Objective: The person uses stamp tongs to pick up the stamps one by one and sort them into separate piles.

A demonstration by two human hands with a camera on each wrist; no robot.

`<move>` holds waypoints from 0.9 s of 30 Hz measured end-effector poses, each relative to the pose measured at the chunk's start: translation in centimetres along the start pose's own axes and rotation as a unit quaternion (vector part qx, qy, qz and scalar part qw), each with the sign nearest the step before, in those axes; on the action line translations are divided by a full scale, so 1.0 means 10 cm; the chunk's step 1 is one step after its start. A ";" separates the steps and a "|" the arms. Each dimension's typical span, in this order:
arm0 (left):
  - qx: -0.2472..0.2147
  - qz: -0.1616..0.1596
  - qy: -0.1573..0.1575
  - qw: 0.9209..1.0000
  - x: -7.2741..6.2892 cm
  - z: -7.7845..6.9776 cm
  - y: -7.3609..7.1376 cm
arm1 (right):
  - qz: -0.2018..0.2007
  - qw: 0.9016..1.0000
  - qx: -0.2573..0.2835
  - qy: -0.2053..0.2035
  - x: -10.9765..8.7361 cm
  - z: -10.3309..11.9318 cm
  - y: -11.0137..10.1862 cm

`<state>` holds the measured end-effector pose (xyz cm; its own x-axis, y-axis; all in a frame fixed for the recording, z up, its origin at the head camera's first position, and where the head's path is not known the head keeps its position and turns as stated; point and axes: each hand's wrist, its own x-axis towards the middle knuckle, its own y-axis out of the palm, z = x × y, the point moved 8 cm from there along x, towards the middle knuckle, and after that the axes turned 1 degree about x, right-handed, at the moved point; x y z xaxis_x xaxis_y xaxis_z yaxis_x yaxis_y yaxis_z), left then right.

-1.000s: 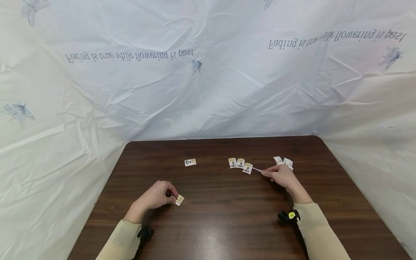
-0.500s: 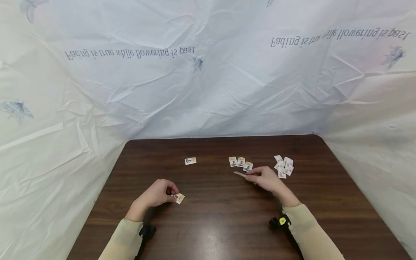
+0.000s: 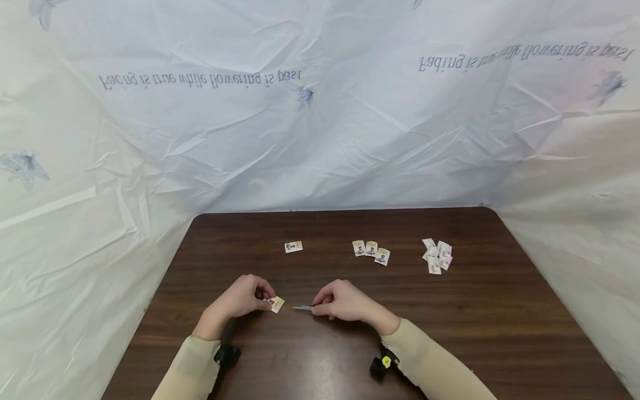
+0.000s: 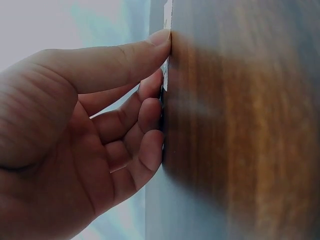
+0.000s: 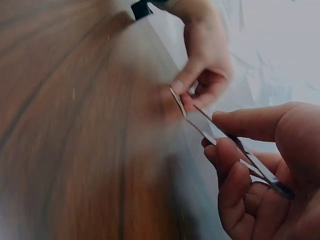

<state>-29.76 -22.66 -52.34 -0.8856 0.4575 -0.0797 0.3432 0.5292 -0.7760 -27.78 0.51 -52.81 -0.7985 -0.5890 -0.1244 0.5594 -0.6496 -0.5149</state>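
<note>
My left hand rests low over the table and holds a small printed stamp by one side. In the left wrist view its thumb presses on the thin stamp, while the other fingertips curl against the tabletop. My right hand grips slim metal tweezers that point left at this stamp, a small gap away. The right wrist view shows the tweezers between thumb and fingers, their tips spread with nothing visible between them.
Farther back lie a lone stamp, a row of three stamps, and a loose overlapping heap of several stamps at right. The brown wooden table is ringed by hanging white sheeting.
My right hand has carried the tweezers from beside the three-stamp row leftward and nearer, toward the left hand's stamp. This uncovers the heap at right. The left hand stays almost still.
</note>
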 end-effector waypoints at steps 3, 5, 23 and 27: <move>-0.003 -0.002 0.000 1.000 0.01 0.00 0.00 | 0.006 1.000 0.001 0.003 0.06 0.08 0.09; -0.004 -0.002 0.001 1.000 0.02 0.00 0.00 | 0.004 1.000 0.000 0.007 0.09 0.10 0.12; -0.016 0.000 -0.004 1.000 0.01 0.03 0.00 | -0.004 1.000 0.013 0.025 0.14 0.13 0.30; -0.015 0.002 -0.004 1.000 0.01 0.03 0.00 | -0.012 0.999 0.014 0.026 0.15 0.14 0.33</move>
<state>-29.98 -22.83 -52.54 -0.8868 0.4538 -0.0872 0.3554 0.5491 -0.7564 -26.83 -3.17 -53.53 -0.8222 -0.5476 -0.1554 0.5447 -0.6777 -0.4940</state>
